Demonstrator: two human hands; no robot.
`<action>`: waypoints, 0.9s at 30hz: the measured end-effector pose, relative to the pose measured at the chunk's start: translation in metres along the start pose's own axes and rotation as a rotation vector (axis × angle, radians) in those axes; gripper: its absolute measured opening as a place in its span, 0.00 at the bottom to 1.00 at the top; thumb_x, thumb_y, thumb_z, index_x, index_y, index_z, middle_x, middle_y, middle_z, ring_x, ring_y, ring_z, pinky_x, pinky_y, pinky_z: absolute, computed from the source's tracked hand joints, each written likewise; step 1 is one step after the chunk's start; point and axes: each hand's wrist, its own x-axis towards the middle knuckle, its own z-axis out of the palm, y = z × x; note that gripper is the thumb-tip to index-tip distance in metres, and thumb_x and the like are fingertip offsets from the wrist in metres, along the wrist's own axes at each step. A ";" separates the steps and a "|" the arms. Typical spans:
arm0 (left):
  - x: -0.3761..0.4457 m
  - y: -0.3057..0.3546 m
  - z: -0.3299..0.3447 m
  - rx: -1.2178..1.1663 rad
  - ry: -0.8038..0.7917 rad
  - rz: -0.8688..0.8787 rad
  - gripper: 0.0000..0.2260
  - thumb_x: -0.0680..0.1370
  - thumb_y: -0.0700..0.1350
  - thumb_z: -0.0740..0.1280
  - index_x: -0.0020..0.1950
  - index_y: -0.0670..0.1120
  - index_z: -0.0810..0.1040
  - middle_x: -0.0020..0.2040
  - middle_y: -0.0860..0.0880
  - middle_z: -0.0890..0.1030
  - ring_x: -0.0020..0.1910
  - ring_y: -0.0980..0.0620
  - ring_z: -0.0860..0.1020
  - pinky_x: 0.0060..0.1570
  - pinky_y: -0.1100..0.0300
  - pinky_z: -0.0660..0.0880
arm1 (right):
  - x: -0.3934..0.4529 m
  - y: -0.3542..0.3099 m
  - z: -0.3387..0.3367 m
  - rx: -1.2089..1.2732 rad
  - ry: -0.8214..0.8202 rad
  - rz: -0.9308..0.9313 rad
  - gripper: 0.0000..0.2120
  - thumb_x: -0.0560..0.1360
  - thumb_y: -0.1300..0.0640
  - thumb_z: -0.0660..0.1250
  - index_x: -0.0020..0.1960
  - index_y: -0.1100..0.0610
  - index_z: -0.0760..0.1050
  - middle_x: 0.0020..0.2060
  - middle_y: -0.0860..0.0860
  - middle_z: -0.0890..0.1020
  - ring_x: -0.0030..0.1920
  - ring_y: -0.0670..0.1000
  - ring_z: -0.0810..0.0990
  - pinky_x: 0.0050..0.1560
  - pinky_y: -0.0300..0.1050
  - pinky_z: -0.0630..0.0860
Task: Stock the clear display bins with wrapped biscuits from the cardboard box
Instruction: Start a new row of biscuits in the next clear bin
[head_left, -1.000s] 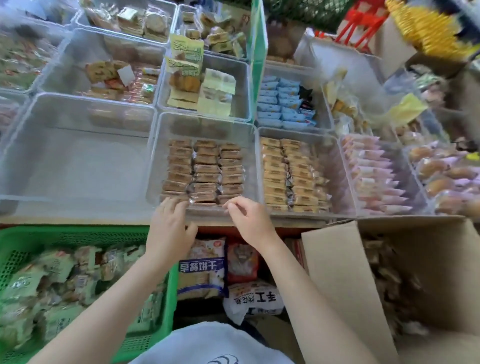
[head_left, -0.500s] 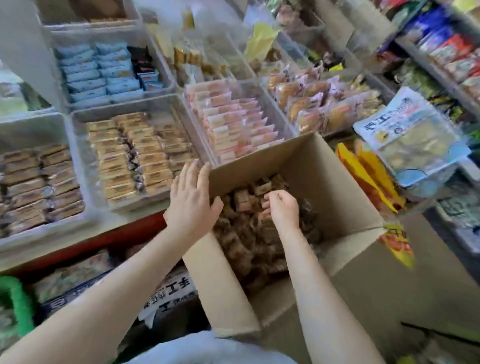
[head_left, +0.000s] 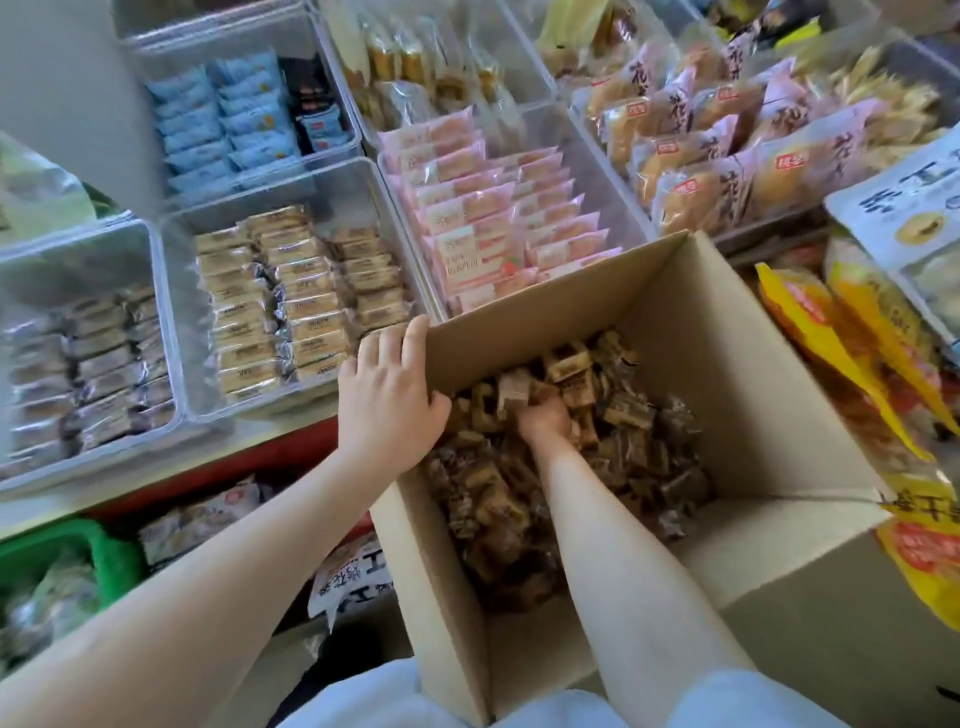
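The left hand (head_left: 387, 397) lies across the near-left corner of the cardboard box (head_left: 737, 364), its fingers (head_left: 410, 340) straight and draped over the top edge of the wall with the thumb on the inner side; the fingers are released rather than clamped, and the likely reason for the placement is to steady the box while the other hand digs. The right hand (head_left: 543, 415) is sunk among the wrapped biscuits (head_left: 519, 499) heaped loose on the box floor, and its fingers are buried in the pile, curled down into the brown packets, apparently gathering a handful, though whether they have closed on any packet cannot be told. The heap spreads on all sides of those fingers, which suits a scoop more than a single pick. Just beyond the left fingertips stands a clear bin (head_left: 176, 312) with tan packets in neat rows; further to their left a second bin (head_left: 156, 291) holds darker brown packets that look like the ones in the box, so that is probably where this handful belongs. Ahead of the right fingers, past the far wall of the box, a bin of pink packets (head_left: 493, 218) is already well filled.
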 end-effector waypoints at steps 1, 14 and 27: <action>0.000 0.000 0.000 -0.001 0.004 -0.001 0.35 0.75 0.51 0.67 0.80 0.47 0.58 0.70 0.42 0.71 0.69 0.40 0.67 0.64 0.44 0.69 | 0.002 -0.001 0.000 0.001 -0.018 0.030 0.24 0.78 0.52 0.70 0.71 0.57 0.72 0.66 0.55 0.79 0.67 0.58 0.76 0.67 0.45 0.71; 0.000 -0.008 -0.003 -0.237 -0.003 0.007 0.26 0.83 0.59 0.55 0.79 0.51 0.60 0.73 0.47 0.70 0.74 0.45 0.64 0.70 0.45 0.63 | -0.114 -0.049 -0.033 0.383 -0.148 -0.062 0.17 0.77 0.45 0.71 0.60 0.56 0.79 0.49 0.53 0.86 0.43 0.51 0.84 0.36 0.42 0.77; -0.092 -0.225 -0.084 -1.247 0.031 -0.315 0.09 0.78 0.51 0.72 0.58 0.53 0.82 0.49 0.55 0.85 0.47 0.63 0.82 0.44 0.72 0.75 | -0.288 -0.105 0.135 0.021 -0.451 -0.572 0.08 0.80 0.56 0.70 0.58 0.55 0.80 0.42 0.46 0.86 0.40 0.45 0.84 0.39 0.38 0.77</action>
